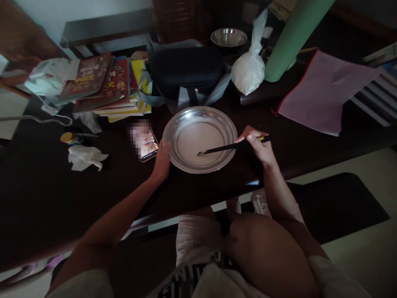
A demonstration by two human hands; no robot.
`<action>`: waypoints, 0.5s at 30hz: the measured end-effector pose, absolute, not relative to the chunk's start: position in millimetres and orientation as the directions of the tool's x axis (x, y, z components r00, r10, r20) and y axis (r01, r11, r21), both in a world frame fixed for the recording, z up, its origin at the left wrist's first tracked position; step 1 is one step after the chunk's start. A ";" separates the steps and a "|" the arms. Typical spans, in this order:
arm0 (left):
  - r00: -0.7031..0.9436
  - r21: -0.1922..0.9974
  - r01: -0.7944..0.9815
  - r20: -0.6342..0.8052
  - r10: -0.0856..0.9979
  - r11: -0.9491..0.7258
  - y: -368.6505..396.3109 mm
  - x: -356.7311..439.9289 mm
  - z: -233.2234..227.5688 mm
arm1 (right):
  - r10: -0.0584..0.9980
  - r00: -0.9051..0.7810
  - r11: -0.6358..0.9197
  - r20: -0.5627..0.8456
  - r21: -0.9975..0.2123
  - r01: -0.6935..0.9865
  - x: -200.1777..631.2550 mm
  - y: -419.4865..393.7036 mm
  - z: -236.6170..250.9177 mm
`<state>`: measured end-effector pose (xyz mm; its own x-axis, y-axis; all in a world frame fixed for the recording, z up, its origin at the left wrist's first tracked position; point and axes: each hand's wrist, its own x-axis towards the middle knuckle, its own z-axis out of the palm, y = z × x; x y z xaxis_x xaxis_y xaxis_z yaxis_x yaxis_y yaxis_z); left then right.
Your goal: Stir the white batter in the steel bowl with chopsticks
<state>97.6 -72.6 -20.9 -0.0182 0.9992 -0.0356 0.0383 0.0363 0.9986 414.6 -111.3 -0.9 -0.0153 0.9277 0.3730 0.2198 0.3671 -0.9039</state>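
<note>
Beyond the shirt (198,277), the basin (200,169) at centre might slop toward the phone (151,147) at nine o'clock if the right hand (256,142), closed on a dark stick (221,148), outpushes the left hand (163,160) (half-curled, holding the rim).

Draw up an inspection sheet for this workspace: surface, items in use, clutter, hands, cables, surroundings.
Surface: dark table, crowded toward the back.
Items in use: bowl with pale contents; chopsticks, tips inside the bowl.
Clutter: books, phone, tissue, jar, case, tied bag, roll, pouch, second bowl.
Hands: left hand against the bowl's left side; right hand holds the chopsticks.
Cables: white cable at the table's left.
Surroundings: bench behind; pale floor at right.
</note>
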 end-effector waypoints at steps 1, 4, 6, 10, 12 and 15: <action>-0.024 0.998 0.049 -0.030 0.999 0.031 -72.8 97.7 -20.7 | 0.926 -0.059 0.376 0.373 -0.898 0.229 413.9 -110.9 -0.5; -0.024 0.995 0.104 -0.001 1.000 0.003 -73.0 96.9 -20.6 | 0.911 -0.064 0.410 0.407 -0.877 0.250 412.5 -109.6 0.8; -0.016 0.992 0.124 0.001 1.000 0.001 -73.0 96.2 -20.5 | 0.903 0.032 0.407 0.428 -0.878 0.252 413.1 -109.5 1.0; -0.033 0.993 0.120 0.002 0.999 0.002 -73.2 96.5 -19.8 | 0.918 0.088 0.360 0.387 -0.905 0.225 414.4 -110.4 0.7; -0.041 0.993 0.115 0.005 0.999 0.000 -73.5 97.0 -20.2 | 0.933 0.003 0.349 0.361 -0.903 0.251 413.5 -109.8 0.7; -0.026 0.993 0.116 0.016 1.000 -0.013 -73.5 96.6 -22.4 | 0.926 -0.053 0.372 0.373 -0.884 0.283 412.6 -108.4 0.3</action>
